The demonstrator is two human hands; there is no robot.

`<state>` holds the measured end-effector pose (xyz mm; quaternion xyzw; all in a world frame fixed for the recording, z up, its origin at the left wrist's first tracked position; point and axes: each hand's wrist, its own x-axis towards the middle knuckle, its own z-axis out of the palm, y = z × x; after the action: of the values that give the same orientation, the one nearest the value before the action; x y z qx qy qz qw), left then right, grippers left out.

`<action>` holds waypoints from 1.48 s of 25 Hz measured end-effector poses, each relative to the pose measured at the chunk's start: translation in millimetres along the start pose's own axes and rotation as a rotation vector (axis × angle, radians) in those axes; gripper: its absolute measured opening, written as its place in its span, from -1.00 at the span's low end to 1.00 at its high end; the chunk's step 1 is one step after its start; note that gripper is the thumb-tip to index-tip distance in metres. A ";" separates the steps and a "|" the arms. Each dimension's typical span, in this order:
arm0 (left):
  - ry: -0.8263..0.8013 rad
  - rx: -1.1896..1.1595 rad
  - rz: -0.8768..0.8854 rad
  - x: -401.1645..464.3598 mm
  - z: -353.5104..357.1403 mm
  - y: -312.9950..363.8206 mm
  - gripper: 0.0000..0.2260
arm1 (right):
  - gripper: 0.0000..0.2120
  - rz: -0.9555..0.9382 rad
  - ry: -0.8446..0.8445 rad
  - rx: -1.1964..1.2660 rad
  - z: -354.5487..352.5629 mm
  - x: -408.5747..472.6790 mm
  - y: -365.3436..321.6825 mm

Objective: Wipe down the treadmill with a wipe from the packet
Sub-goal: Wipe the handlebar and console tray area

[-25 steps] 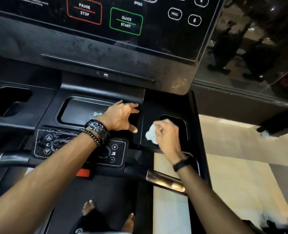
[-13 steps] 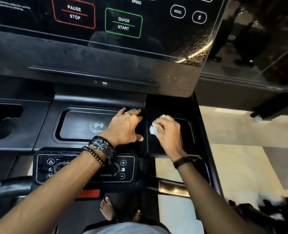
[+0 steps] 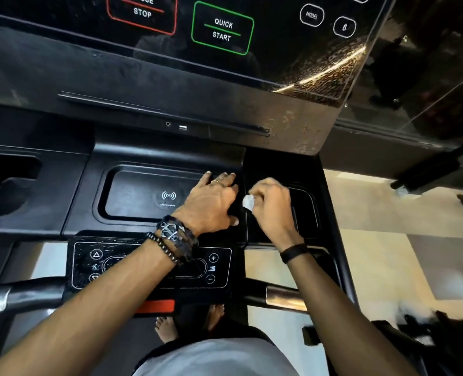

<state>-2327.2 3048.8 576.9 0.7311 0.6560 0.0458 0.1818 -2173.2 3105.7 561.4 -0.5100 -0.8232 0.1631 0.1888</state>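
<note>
The treadmill (image 3: 170,147) fills most of the view, its black console rising at the far side with a glossy panel (image 3: 252,63) that shows a red-framed PAUSE/STOP button (image 3: 142,12) and a green-framed QUICK START button (image 3: 222,29). Below the panel lies a flat deck with three recesses: a deep holder (image 3: 5,183) at the left edge, a shallow charging tray (image 3: 143,195) in the middle marked with a wireless sign, and a smaller tray (image 3: 303,213) at the right edge. Nearer the person sits a small keypad (image 3: 219,267) with plus and minus signs, and a dark handlebar (image 3: 21,295) with metal sections runs across the near edge of the deck. A red tab (image 3: 157,305) shows just below the keypad.

The left hand (image 3: 211,204) rests on the right end of the charging tray's rim, fingers spread and fairly straight, holding nothing; a ring is on one finger and dark bracelets (image 3: 173,237) circle the wrist. The right hand (image 3: 272,206) is over the left part of the small right tray, its grip closed with fingers curled round a crumpled white wipe (image 3: 248,202), which shows at the thumb side just beside the left hand. A black band (image 3: 294,252) is on the right wrist. Bare feet (image 3: 168,328) stand on the belt below.
</note>
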 end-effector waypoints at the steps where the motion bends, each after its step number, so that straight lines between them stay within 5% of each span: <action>1: 0.005 -0.005 0.002 -0.7 -0.1 0.1 -0.29 | -0.79 -0.059 -0.018 -0.014 1.8 -6.9 -1.3; 7: 0.001 -0.028 0.001 -1.2 0.9 -2.6 -0.28 | -0.84 -0.002 -0.045 0.142 -17.3 -28.1 25.3; 10: -0.003 -0.055 -0.009 -1.2 0.1 -3.5 -0.26 | -0.77 0.008 0.017 0.016 -5.2 8.8 22.8; 16: -0.023 -0.084 -0.081 -2.3 -1.0 -1.3 -0.14 | -0.69 -0.261 0.007 0.112 4.8 -30.4 24.1; 22: -0.028 -0.069 -0.138 1.8 -0.5 -2.8 -0.08 | -0.73 -0.184 0.019 0.084 9.3 23.8 27.8; 27: 0.005 -0.130 -0.141 2.7 0.3 -5.2 -0.08 | -0.75 -0.384 0.043 0.180 0.3 -21.6 39.2; 32: 0.030 -0.113 -0.147 4.8 -0.6 -5.6 -0.08 | -0.58 -0.170 -0.009 0.063 5.3 46.2 37.5; 37: 0.043 -0.117 -0.152 5.4 -1.4 -4.7 -0.06 | -0.69 -0.334 -0.058 0.106 7.9 12.8 29.1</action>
<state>-2331.3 3054.7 575.8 0.6663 0.7094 0.0860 0.2131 -2159.6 3129.0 542.9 -0.3507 -0.8918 0.1873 0.2160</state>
